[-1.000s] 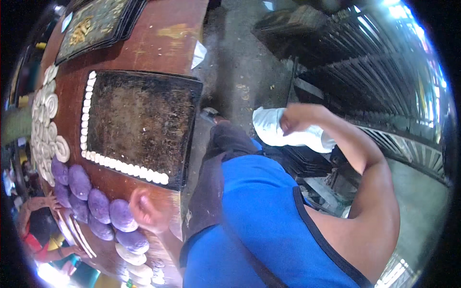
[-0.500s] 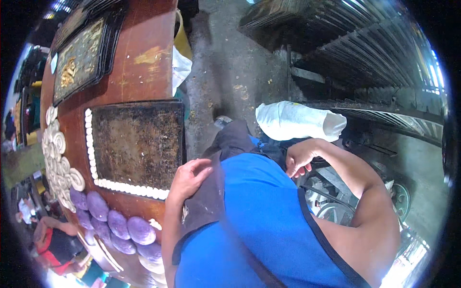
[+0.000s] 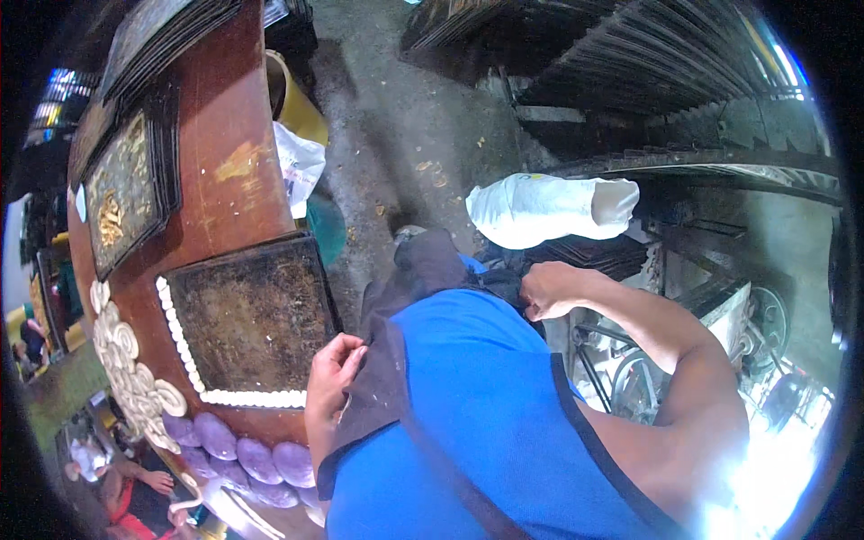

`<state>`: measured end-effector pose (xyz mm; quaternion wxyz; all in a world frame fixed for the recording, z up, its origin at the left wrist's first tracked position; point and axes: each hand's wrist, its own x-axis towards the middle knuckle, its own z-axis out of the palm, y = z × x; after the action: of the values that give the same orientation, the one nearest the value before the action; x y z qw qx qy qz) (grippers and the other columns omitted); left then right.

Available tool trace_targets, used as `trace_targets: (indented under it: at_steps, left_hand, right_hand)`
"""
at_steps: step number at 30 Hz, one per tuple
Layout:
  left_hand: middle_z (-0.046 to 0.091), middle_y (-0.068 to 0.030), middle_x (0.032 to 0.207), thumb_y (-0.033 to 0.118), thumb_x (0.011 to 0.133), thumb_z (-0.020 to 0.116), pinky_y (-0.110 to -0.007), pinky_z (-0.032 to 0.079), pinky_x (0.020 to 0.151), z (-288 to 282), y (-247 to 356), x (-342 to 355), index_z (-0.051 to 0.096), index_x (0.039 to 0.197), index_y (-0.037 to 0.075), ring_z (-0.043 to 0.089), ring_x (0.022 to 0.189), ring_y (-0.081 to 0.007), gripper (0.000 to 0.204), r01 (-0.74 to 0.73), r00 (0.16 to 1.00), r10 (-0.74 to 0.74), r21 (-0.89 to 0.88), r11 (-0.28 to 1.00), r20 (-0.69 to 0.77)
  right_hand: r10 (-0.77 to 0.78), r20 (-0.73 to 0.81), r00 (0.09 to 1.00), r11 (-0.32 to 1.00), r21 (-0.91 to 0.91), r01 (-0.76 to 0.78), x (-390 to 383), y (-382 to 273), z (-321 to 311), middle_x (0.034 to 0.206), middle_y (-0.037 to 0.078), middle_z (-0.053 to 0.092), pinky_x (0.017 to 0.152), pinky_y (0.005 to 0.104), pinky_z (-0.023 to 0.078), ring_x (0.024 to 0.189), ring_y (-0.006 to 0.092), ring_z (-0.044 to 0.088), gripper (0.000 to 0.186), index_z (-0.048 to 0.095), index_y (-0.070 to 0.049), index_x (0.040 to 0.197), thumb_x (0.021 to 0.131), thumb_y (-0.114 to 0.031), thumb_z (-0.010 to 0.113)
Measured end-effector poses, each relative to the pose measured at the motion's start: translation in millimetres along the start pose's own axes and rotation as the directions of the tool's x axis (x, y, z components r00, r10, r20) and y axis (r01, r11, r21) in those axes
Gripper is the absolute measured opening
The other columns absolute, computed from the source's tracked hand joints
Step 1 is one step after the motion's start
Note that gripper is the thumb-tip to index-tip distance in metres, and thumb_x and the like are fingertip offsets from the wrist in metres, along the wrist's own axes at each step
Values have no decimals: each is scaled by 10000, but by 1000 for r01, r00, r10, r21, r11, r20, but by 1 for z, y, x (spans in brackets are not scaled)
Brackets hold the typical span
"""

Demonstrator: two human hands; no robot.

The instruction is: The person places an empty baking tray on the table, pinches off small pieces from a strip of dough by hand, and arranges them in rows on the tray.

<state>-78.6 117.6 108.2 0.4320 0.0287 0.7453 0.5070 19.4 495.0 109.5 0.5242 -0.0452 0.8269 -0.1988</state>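
My left hand (image 3: pixel 335 382) pinches the edge of a dark apron (image 3: pixel 378 378) worn over my blue top (image 3: pixel 468 405). My right hand (image 3: pixel 553 288) is curled at the right side of my waist; what its fingers hold is hidden. A white sack (image 3: pixel 540 209) lies just beyond it. On the wooden table (image 3: pixel 220 81) to my left is a dark baking tray (image 3: pixel 247 319) with small white dough pieces along two edges. Beside it lie several coiled pale dough pieces (image 3: pixel 135 387) and several purple dough ovals (image 3: pixel 256 463).
Stacked dark trays (image 3: pixel 135 193) stand on the table's far part. A yellow bin (image 3: pixel 297 112) and a teal container (image 3: pixel 326 229) are beside it. Dark racks (image 3: pixel 621 63) and wheeled metal machinery (image 3: pixel 765 319) are on the right. A co-worker (image 3: pixel 135 504) works at lower left.
My right hand has left the white sack for my waist. My left hand has moved from beside the table onto the apron. The view has shifted, with more of the bins showing.
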Motion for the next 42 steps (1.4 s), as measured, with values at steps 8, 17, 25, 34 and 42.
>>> trace_targets:
  at_steps: [8, 17, 25, 34, 42]
  left_hand:
    - [566, 43, 812, 59, 921, 599, -191, 417, 671, -3, -10, 11, 596, 945, -7, 494, 756, -28, 70, -47, 999, 47, 4, 999, 27]
    - [552, 58, 773, 71, 911, 613, -189, 397, 641, -6, -1, 24, 599, 906, 0, 473, 722, -25, 73, 20, 999, -22, 52, 998, 43]
    - [522, 75, 747, 106, 909, 631, -190, 368, 611, -4, 6, 31, 594, 879, 8, 438, 692, -21, 109, -40, 998, 36, 69, 997, 49]
    - [513, 83, 747, 110, 915, 624, -187, 355, 608, -4, 5, 35, 587, 869, 19, 424, 688, -16, 108, -37, 998, 34, 74, 997, 44]
    - [551, 30, 726, 139, 881, 663, -217, 398, 597, 0, 36, 35, 641, 862, 32, 487, 665, -45, 112, 30, 999, -17, 306, 952, -43]
  right_hand:
    - [-38, -45, 998, 999, -18, 37, -20, 9, -33, 777, 205, 662, 689, 476, 510, 799, 395, 646, 254, 692, -39, 800, 762, -277, 613]
    - [-17, -69, 997, 1000, -12, 17, -14, 20, -40, 799, 196, 669, 723, 474, 505, 824, 388, 645, 251, 711, -56, 819, 770, -281, 608]
    - [60, -312, 948, 997, -18, -69, 1, 20, -24, 763, 238, 658, 705, 475, 528, 789, 411, 657, 340, 686, 9, 726, 799, -293, 548]
    - [22, -418, 908, 999, -34, -40, 5, 17, -32, 692, 215, 635, 658, 517, 506, 692, 419, 632, 288, 673, -35, 736, 813, -275, 534]
    - [-42, -428, 903, 999, -22, 36, 9, 4, -58, 783, 229, 659, 694, 502, 517, 781, 409, 649, 283, 697, -24, 769, 789, -256, 536]
